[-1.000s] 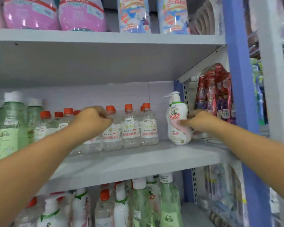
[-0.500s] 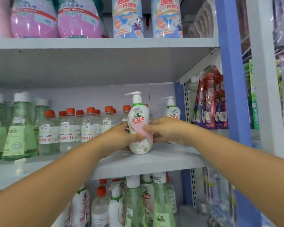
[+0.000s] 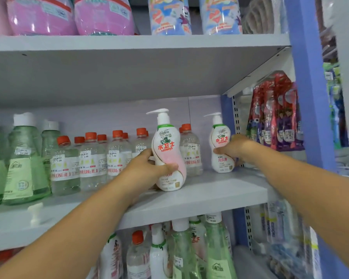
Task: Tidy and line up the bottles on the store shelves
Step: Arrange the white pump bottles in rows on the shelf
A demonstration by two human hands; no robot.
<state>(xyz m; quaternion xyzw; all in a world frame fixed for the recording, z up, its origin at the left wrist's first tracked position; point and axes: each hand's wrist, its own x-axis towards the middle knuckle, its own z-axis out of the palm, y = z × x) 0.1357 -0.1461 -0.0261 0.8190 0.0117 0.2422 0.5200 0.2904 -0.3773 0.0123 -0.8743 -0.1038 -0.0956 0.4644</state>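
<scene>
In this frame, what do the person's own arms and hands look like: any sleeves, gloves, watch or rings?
Both forearms are bare along their whole visible length; no sleeve edge enters the picture. The left hand and right hand are gloveless. No watch, bracelet or band shows on either wrist, and no ring is visible on the fingers that can be seen, though some fingers are hidden. No markings or tattoos show.

I'm looking at a shop aisle — grey metal shelves (image 3: pixel 199 200) packed with rows of orange-capped bottles (image 3: pixel 91 158) bearing price stickers, pump bottles (image 3: pixel 222 146), and hanging toothbrush packs (image 3: pixel 274 111) — all retail stock.
</scene>
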